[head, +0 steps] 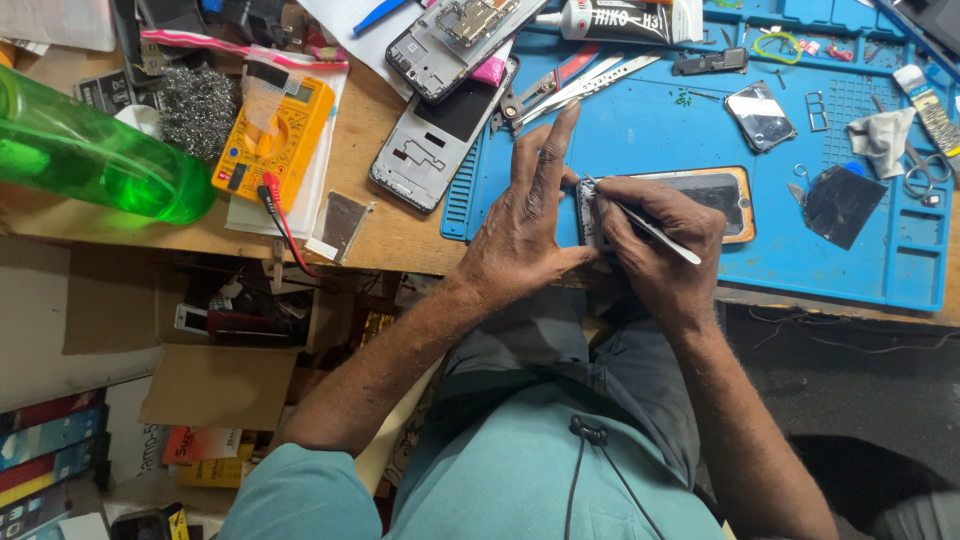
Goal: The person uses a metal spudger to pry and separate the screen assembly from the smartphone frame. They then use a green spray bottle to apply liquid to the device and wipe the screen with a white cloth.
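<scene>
The left hand (525,225) lies flat, steadying a phone (715,190) at the blue mat's (640,130) front edge; the right hand (655,235) pinches tweezers (645,225), which could slip and scratch it

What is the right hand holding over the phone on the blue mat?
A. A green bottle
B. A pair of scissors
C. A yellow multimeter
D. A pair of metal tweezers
D. The right hand grips slim metal tweezers with the tip down at the edge of the phone, which the left hand steadies on the blue mat; the multimeter, green bottle and scissors lie untouched.
</scene>
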